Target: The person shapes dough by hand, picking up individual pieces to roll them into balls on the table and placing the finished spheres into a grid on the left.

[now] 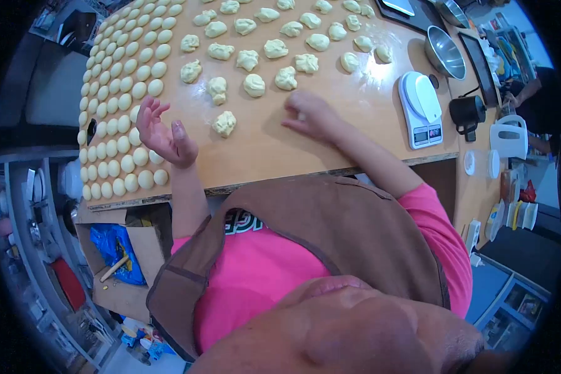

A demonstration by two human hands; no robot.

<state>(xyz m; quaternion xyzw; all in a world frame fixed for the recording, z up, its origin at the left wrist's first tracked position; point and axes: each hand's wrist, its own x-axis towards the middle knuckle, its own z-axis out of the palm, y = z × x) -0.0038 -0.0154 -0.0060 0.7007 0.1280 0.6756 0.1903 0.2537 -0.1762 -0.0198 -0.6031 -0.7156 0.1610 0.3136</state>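
My left hand [167, 134] is raised at the table's near edge, palm turned up and fingers apart, holding nothing. It is beside rows of smooth round dough balls [127, 163]. My right hand [310, 116] is curled low over the wooden table [255, 156]; a small pale spot shows between its thumb and fingers, too small to name. Between the hands sits a rough dough lump [224, 124]. Beyond them lie several more uneven dough pieces, among them one lump [286, 78] just past my right hand.
A white kitchen scale [420, 109] stands on the right, near a steel bowl [445, 52] and a black pot [467, 111]. A white container [508, 137] is farther right. A cardboard box [144, 249] is below the left table edge. Another person's arm [528, 91] shows at far right.
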